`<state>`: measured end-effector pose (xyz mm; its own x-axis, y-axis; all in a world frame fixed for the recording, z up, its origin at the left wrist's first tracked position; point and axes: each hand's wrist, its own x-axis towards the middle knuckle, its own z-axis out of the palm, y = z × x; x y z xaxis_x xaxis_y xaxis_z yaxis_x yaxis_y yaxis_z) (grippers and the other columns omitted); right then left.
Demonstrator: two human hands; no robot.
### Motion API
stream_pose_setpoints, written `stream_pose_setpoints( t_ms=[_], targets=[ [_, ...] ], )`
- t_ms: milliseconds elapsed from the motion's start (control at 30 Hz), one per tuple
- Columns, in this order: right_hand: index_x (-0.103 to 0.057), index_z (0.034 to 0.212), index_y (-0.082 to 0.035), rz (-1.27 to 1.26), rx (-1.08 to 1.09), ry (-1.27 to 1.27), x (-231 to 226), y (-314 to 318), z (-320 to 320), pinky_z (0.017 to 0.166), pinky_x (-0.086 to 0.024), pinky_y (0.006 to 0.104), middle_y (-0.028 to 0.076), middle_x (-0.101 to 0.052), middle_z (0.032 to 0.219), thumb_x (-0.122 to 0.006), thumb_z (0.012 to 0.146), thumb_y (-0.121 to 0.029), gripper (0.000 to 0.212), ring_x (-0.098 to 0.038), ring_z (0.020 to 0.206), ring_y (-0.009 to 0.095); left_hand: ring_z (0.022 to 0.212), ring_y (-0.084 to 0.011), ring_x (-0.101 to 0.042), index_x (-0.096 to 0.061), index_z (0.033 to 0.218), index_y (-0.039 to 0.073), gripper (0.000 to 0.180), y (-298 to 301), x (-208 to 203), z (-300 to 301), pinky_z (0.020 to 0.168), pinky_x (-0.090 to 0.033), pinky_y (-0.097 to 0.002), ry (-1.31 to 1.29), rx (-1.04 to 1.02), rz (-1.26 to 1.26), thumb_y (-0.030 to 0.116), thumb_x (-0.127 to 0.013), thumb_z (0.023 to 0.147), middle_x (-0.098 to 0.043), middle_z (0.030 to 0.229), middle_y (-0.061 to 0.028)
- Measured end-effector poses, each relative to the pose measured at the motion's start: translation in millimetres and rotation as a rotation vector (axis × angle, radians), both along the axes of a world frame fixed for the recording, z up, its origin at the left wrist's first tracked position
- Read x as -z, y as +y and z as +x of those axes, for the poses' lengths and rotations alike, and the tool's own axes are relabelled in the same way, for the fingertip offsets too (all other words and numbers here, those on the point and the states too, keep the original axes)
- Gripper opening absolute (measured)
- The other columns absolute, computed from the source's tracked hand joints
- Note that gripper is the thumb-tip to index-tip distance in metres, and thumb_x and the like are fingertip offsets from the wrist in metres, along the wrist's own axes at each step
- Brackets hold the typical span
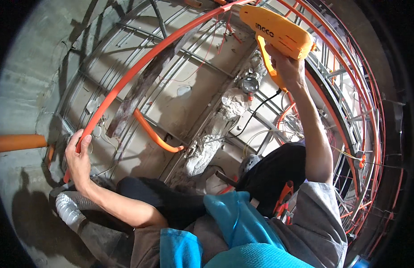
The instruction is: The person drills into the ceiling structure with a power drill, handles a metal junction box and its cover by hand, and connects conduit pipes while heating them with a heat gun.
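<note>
My left hand (pixel 80 164) grips a long orange conduit pipe (pixel 134 70) near its lower end, thumb on one side and fingers round the other. The pipe bends in an arc up and to the right, toward the top of the view. My right hand (pixel 287 67) is raised at the upper right and closed round the handle of a yellow heat gun (pixel 278 32). The heat gun's metal nozzle points left, close to the upper stretch of the pipe; I cannot tell whether they touch. A black cord (pixel 259 106) hangs from the handle's base.
Metal ceiling framing and a rough plastered beam (pixel 225 109) lie beyond my hands. A short bent orange pipe (pixel 154 134) and a round lamp-like fitting (pixel 249 83) are there. Several red conduits curve along the right. A silver flexible duct (pixel 68 207) sits at the lower left.
</note>
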<state>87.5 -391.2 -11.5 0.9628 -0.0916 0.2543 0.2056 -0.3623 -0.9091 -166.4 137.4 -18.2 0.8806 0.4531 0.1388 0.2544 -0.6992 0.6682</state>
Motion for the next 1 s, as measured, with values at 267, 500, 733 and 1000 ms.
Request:
stream_pose_setpoints(
  t_ms=[267, 500, 733, 1000],
  targets=[
    [-0.073, 0.100, -0.005, -0.072, -0.110, 0.077, -15, 24, -27, 0.057, -0.046, 0.0246, -0.001, -0.065, 0.073, -0.082, 0.088, -0.019, 0.020, -0.056, 0.061, 0.007, 0.095, -0.0165, -0.061, -0.063, 0.119, -0.005, 0.034, -21, 2, 25, 0.090, -0.048, -0.0312, -0.001, 0.125, -0.037, 0.022, -0.070, 0.100, -0.069, 0.100, -0.0121],
    [-0.068, 0.120, -0.004, -0.116, -0.269, 0.070, -18, 37, -46, 0.080, -0.054, 0.0290, 0.007, -0.071, 0.103, -0.082, 0.088, -0.017, 0.037, -0.066, 0.090, 0.013, 0.080, -0.0210, -0.064, -0.065, 0.109, -0.001, 0.031, -39, -3, 40, 0.078, -0.050, -0.0344, -0.013, 0.081, 0.019, 0.021, -0.078, 0.092, -0.072, 0.091, -0.0136],
    [-0.068, 0.122, -0.003, -0.094, -0.337, 0.122, -27, 56, -68, 0.078, -0.056, 0.0281, 0.005, -0.073, 0.105, -0.082, 0.088, -0.016, 0.038, -0.066, 0.089, 0.012, 0.079, -0.0209, -0.066, -0.065, 0.108, 0.000, 0.031, -49, -2, 49, 0.077, -0.051, -0.0346, -0.045, 0.086, 0.006, 0.015, -0.081, 0.086, -0.072, 0.089, -0.0119],
    [-0.069, 0.126, -0.006, -0.288, -0.555, -0.045, -6, 60, -73, 0.092, -0.056, 0.0305, 0.007, -0.074, 0.116, -0.080, 0.093, -0.021, 0.038, -0.069, 0.105, 0.014, 0.076, -0.0305, -0.070, -0.068, 0.103, 0.003, 0.025, -69, -2, 65, 0.071, -0.052, -0.0385, -0.068, 0.121, 0.026, 0.019, -0.078, 0.087, -0.073, 0.085, -0.0141]
  ],
)
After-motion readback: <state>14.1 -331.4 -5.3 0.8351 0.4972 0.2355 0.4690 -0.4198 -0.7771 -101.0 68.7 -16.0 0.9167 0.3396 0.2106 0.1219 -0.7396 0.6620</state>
